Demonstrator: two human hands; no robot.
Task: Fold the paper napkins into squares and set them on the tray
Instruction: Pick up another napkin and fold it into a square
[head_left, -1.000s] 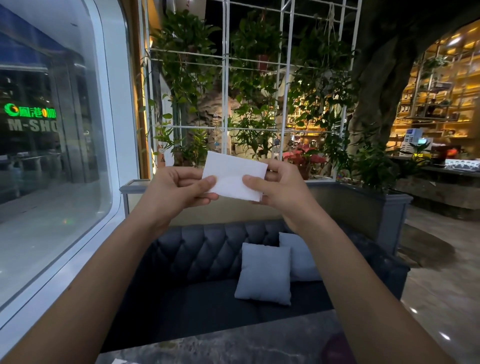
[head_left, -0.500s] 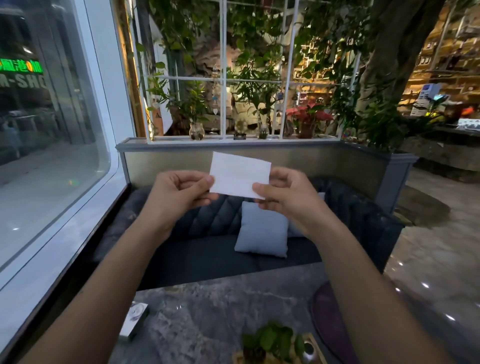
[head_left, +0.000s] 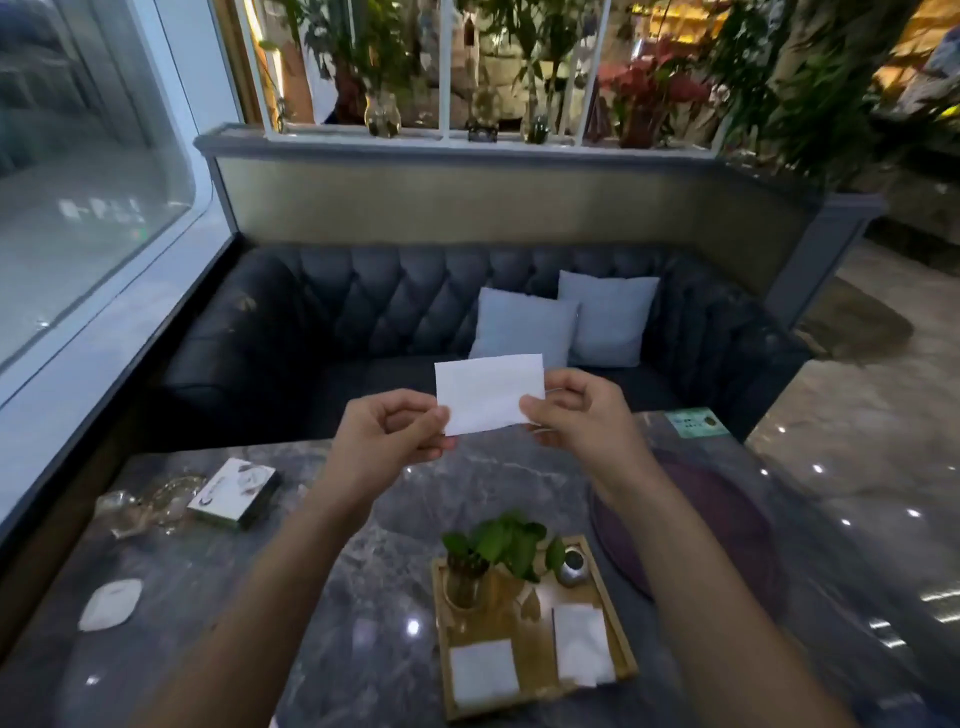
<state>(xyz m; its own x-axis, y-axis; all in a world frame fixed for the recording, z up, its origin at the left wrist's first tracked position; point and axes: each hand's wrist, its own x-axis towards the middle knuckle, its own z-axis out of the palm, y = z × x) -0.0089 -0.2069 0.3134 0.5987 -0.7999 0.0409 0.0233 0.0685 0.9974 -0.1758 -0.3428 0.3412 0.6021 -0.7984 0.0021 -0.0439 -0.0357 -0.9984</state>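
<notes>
Since half a second ago the view has tipped down, so both hands and the napkin (head_left: 488, 392) now sit at frame centre above the grey table (head_left: 322, 597). Left hand (head_left: 387, 441) pinches its lower left corner between thumb and fingers; right hand (head_left: 576, 415) pinches the right edge. Lower centre, a wooden tray (head_left: 530, 660) holds two folded napkins (head_left: 483, 673), one potted plant (head_left: 493, 551) and one small metal pot (head_left: 573, 564).

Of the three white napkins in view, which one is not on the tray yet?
The napkin held up between the left hand and right hand. The other two lie flat on the wooden tray below.
</notes>
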